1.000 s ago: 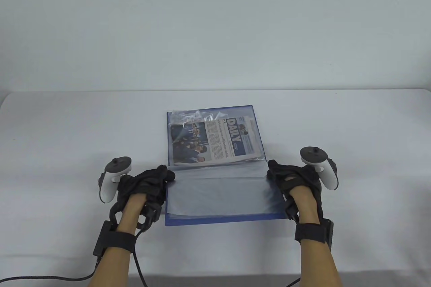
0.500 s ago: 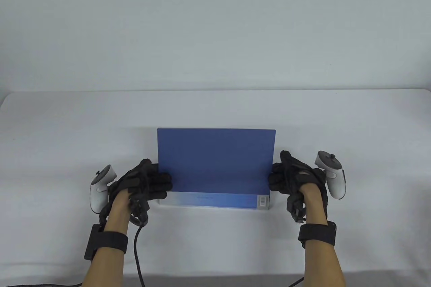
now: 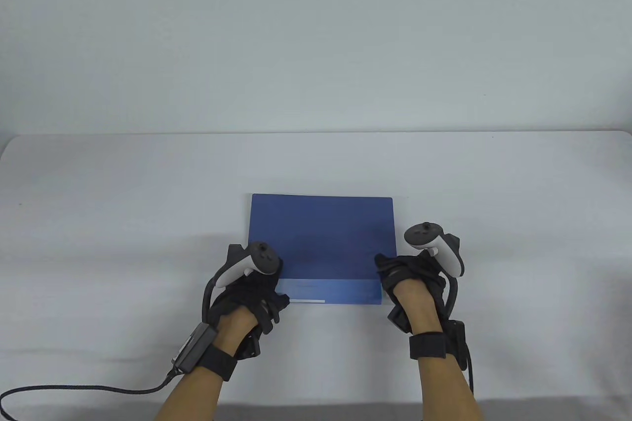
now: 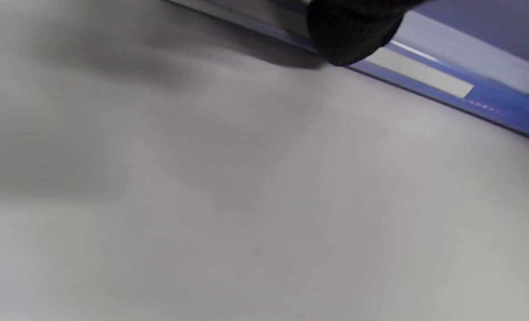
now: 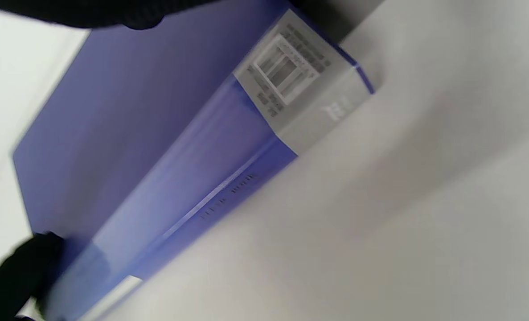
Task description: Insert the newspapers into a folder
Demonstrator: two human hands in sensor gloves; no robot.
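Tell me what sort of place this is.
Likely a staged recording bench, not an office: a plain white-covered table against a bare pale wall, a closed blue plastic folder, and both hands wearing wired trackers.

Blue folder [image 3: 322, 238] closed, flat on table (spine toward viewer); newspapers hidden.

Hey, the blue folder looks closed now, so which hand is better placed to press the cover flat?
Probably the left hand: it lies over the near left corner of the blue folder, by the spine. The right hand only meets the near right edge.
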